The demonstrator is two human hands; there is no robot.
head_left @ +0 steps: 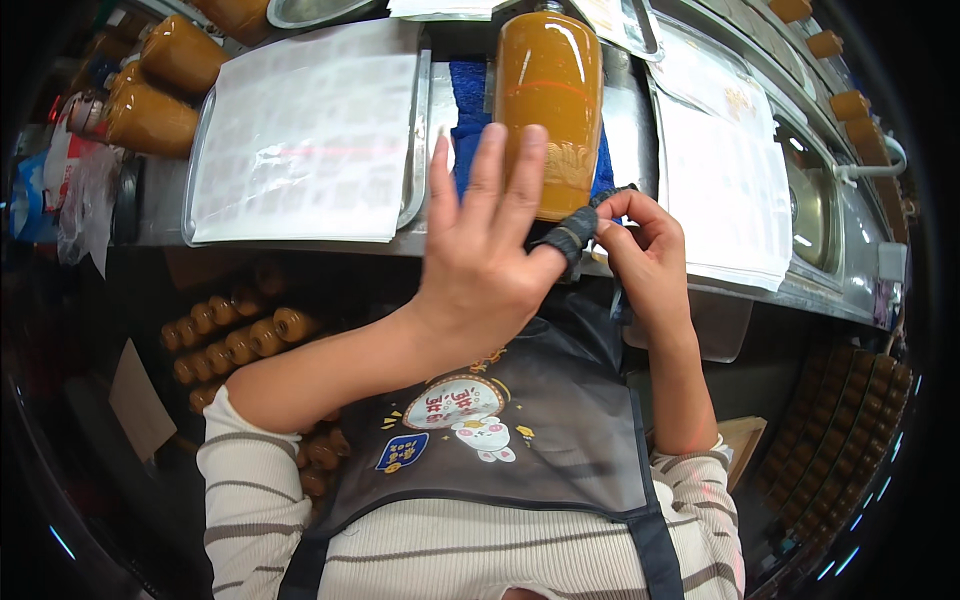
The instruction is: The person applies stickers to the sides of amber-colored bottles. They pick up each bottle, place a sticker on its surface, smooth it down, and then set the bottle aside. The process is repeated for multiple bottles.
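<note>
My left hand (488, 245) is open, its fingers stretched out and apart over the near left part of a large brown glossy bottle (550, 85). Whether the fingertips touch the bottle cannot be told. Dark fabric-like tape (574, 232) is wrapped around my left thumb. Close to that thumb, my right hand (648, 250) pinches a loose end of the dark strip between thumb and fingers. The bottle lies on blue cloth (468, 90), with its neck pointing away from me.
To the left, paper sheets (310, 130) cover a metal tray; more sheets (715, 180) lie at the right before a sink (812, 205). Brown bottles (150, 115) sit at the far left. Below the counter are several rows of small bottles (240, 345) and stacked ones (835, 430).
</note>
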